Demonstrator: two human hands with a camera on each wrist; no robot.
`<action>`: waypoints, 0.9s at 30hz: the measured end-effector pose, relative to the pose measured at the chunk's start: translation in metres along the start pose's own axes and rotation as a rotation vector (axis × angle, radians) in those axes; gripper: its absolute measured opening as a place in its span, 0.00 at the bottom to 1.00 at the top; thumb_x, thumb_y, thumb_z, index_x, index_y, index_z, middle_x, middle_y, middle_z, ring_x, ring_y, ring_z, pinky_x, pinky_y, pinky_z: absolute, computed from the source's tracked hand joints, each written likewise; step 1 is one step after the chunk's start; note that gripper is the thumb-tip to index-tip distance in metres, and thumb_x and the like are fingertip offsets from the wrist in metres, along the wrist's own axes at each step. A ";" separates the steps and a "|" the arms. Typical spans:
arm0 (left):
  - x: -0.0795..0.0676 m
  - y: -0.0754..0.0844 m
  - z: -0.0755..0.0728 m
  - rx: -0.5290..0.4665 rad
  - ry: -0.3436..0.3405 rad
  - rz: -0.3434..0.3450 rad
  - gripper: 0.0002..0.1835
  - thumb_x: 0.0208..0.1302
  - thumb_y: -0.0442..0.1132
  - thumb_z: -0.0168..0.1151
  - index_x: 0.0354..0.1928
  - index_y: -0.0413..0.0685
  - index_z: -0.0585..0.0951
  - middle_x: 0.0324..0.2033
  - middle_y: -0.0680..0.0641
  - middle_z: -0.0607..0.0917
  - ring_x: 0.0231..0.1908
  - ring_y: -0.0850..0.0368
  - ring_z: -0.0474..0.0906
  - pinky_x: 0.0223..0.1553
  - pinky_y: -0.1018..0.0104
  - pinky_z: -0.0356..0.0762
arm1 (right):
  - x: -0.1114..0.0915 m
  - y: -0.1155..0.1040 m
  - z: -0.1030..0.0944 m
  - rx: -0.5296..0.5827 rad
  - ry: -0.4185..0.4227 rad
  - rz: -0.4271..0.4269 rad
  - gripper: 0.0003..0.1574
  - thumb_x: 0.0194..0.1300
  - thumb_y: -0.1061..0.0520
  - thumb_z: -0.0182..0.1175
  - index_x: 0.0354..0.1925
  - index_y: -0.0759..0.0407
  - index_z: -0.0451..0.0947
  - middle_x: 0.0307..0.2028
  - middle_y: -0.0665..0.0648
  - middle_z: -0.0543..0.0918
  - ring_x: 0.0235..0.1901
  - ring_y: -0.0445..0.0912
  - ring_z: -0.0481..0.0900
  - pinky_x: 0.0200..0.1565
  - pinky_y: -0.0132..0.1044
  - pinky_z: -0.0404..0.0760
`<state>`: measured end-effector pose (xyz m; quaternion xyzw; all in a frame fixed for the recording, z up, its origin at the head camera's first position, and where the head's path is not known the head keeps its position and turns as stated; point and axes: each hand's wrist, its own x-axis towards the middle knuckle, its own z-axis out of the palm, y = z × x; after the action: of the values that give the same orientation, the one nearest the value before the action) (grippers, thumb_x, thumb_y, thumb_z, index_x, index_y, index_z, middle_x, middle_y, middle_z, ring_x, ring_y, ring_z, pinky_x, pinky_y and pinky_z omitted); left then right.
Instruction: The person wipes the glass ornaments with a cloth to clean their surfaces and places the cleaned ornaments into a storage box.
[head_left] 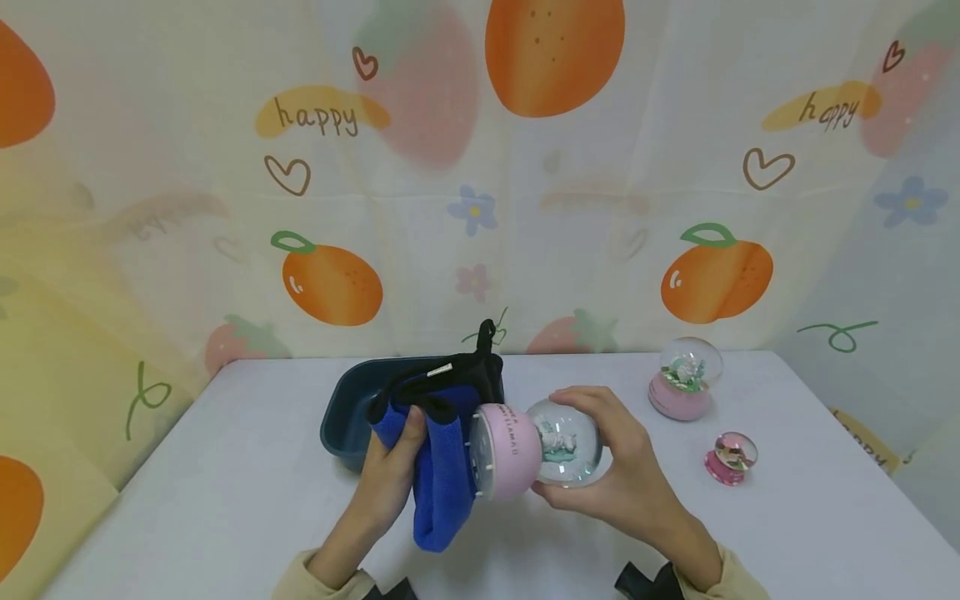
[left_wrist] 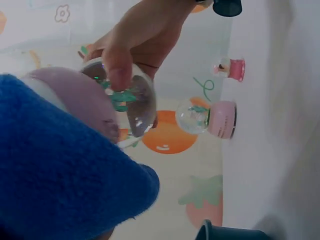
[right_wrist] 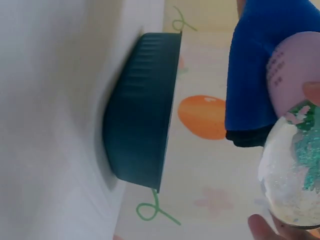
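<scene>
A snow globe with a pink base and a clear dome is held sideways above the table, its dome to the right. My right hand grips the glass dome between thumb and fingers. My left hand holds a blue cloth with black trim, thumb on top, up against the underside of the base. The left wrist view shows the blue cloth covering part of the pink base. In the right wrist view, white and green figures show inside the dome.
A dark teal basin stands behind the left hand, partly hidden by the cloth. To the right, a pink-based snow globe and a smaller one stand upright on the white table. A fruit-patterned curtain hangs behind.
</scene>
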<state>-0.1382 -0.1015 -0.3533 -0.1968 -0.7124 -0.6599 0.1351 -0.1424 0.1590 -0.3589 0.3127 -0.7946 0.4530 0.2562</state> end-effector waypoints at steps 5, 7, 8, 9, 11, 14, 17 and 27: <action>0.000 0.002 0.000 0.041 -0.088 0.038 0.20 0.79 0.47 0.44 0.49 0.33 0.73 0.36 0.60 0.81 0.37 0.66 0.79 0.40 0.69 0.77 | -0.001 -0.001 0.001 -0.055 -0.017 0.012 0.54 0.29 0.57 0.85 0.59 0.52 0.75 0.55 0.51 0.77 0.53 0.42 0.76 0.51 0.30 0.80; 0.001 0.001 0.002 0.075 -0.147 0.048 0.19 0.78 0.48 0.46 0.52 0.38 0.76 0.40 0.59 0.83 0.42 0.65 0.80 0.46 0.67 0.77 | -0.001 -0.002 0.001 -0.081 -0.020 0.016 0.54 0.30 0.57 0.85 0.59 0.51 0.75 0.55 0.51 0.76 0.52 0.42 0.75 0.48 0.30 0.80; 0.002 0.001 0.004 0.094 -0.179 0.058 0.19 0.77 0.49 0.47 0.55 0.42 0.76 0.45 0.58 0.83 0.47 0.63 0.80 0.51 0.63 0.77 | -0.002 -0.002 0.001 -0.092 -0.020 0.017 0.54 0.30 0.56 0.85 0.59 0.51 0.76 0.55 0.51 0.76 0.52 0.42 0.75 0.46 0.31 0.81; 0.003 0.000 0.006 0.115 -0.207 0.070 0.20 0.77 0.51 0.48 0.59 0.46 0.75 0.49 0.57 0.83 0.52 0.61 0.79 0.56 0.59 0.75 | -0.002 -0.002 0.002 -0.103 -0.020 0.018 0.53 0.30 0.56 0.84 0.59 0.51 0.76 0.54 0.51 0.76 0.51 0.43 0.75 0.44 0.31 0.81; 0.004 -0.001 0.009 0.154 -0.248 0.099 0.22 0.75 0.52 0.51 0.65 0.54 0.73 0.60 0.55 0.80 0.62 0.55 0.75 0.62 0.47 0.71 | -0.003 -0.003 0.002 -0.136 -0.020 0.022 0.54 0.30 0.54 0.85 0.60 0.50 0.76 0.54 0.50 0.76 0.50 0.42 0.75 0.41 0.31 0.82; 0.007 -0.003 0.011 0.205 -0.284 0.133 0.27 0.72 0.48 0.57 0.70 0.59 0.67 0.69 0.53 0.72 0.69 0.47 0.68 0.63 0.35 0.65 | -0.004 -0.004 0.004 -0.178 -0.015 0.022 0.56 0.30 0.53 0.85 0.61 0.51 0.75 0.55 0.51 0.77 0.48 0.42 0.76 0.37 0.31 0.82; 0.007 -0.004 0.012 0.246 -0.311 0.089 0.34 0.65 0.45 0.66 0.71 0.64 0.65 0.67 0.54 0.74 0.63 0.51 0.73 0.59 0.39 0.71 | -0.004 -0.004 0.005 -0.218 -0.002 0.006 0.58 0.29 0.52 0.85 0.62 0.52 0.73 0.55 0.51 0.78 0.48 0.42 0.79 0.40 0.34 0.85; 0.008 -0.015 0.017 0.291 -0.256 0.129 0.30 0.61 0.41 0.71 0.65 0.58 0.73 0.58 0.53 0.83 0.55 0.56 0.81 0.56 0.54 0.78 | -0.004 -0.005 0.006 -0.196 -0.007 -0.085 0.55 0.27 0.56 0.84 0.58 0.57 0.75 0.56 0.53 0.78 0.51 0.46 0.80 0.57 0.17 0.72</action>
<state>-0.1507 -0.0846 -0.3642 -0.3029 -0.7975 -0.5096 0.1124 -0.1370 0.1529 -0.3612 0.3213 -0.8220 0.3607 0.3016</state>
